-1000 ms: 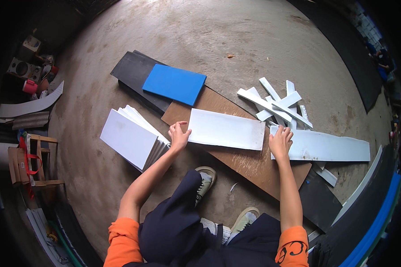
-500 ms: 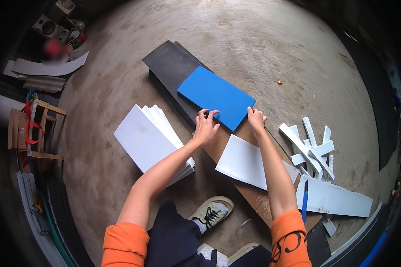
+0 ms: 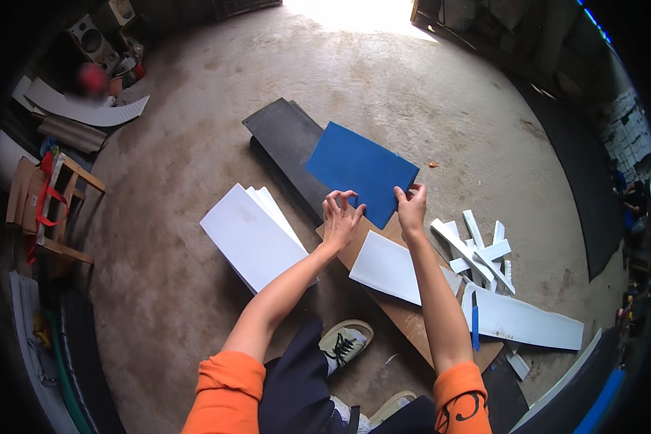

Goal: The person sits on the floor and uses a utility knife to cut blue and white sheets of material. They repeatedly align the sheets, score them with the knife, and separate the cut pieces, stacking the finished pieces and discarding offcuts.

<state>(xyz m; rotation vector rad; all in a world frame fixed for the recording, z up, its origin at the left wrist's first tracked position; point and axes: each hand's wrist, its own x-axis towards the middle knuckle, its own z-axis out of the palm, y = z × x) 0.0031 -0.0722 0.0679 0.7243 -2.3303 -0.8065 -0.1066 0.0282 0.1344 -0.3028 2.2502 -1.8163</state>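
A flat blue rectangular board (image 3: 362, 163) lies over the dark grey boards (image 3: 286, 126), looking slightly tilted. My right hand (image 3: 412, 208) is closed on its right-hand edge, thumb on one side and fingers on the other. At the near left edge, my left hand (image 3: 342, 223) has curved fingers spread apart, with thumb and forefinger by the board; whether they touch it I cannot tell. Below my hands a white sheet (image 3: 385, 266) rests on a brown board (image 3: 405, 318). A stack of white sheets (image 3: 252, 235) sits left of my left forearm.
White offcut strips (image 3: 477, 253) are heaped at the right. A blue-handled cutter (image 3: 475, 329) lies by a long white piece (image 3: 532, 318). A wooden stool (image 3: 64, 206) with a red strap and cardboard stands at the left. My shoes are on the concrete floor (image 3: 173, 145).
The view has tipped up, bringing a bright doorway into sight. The blue board looks darker and changed in tilt. My right hand has turned, its fingers now more around the board's edge.
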